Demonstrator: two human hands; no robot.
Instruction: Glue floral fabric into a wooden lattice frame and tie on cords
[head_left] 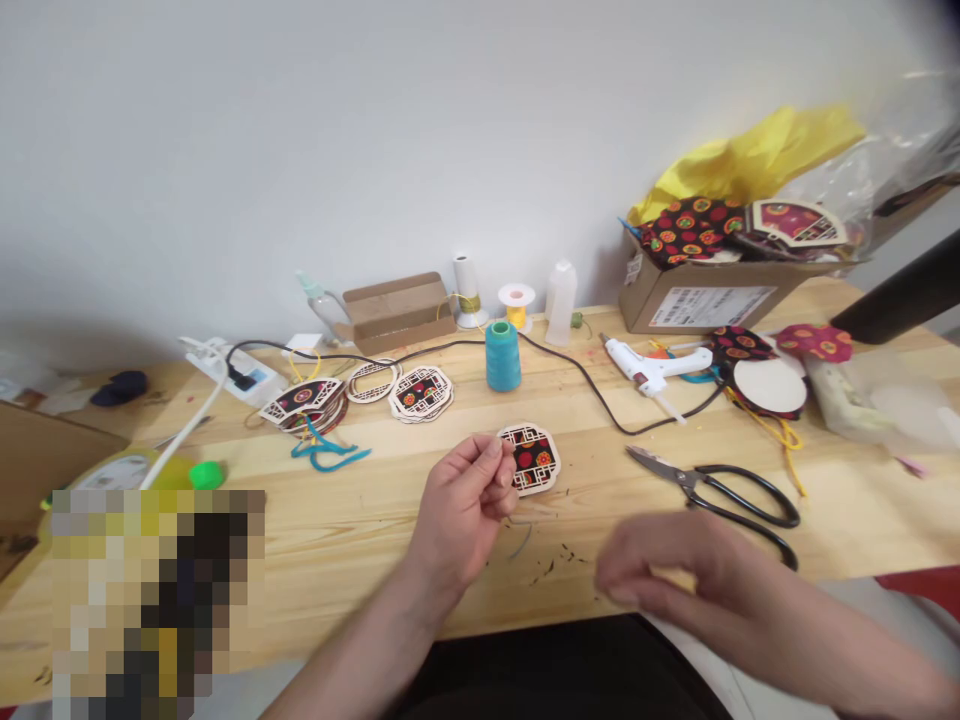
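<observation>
My left hand [469, 500] is closed in a pinch at the middle of the view, thumb against fingers; what it holds, if anything, is too small to name. Just behind its fingertips lies a wooden lattice piece with dark floral fabric [536, 460], partly covered by the hand. My right hand [667, 565], smeared by motion, is bent over the front edge of the table, its fingertips hidden or blurred. Black-handled scissors [686, 480] lie just beyond it with their blades towards the left. A short grey thread [521, 538] and dark scraps [559, 560] lie on the wood.
A teal thread cone [502, 358] stands behind the lattice piece. A white glue gun [649, 368] and its black cable lie to the right. Behind them stands a full cardboard box [697, 295]. More lattice pieces [421, 395], blue ribbon [330, 450] and a power strip [240, 370] lie left.
</observation>
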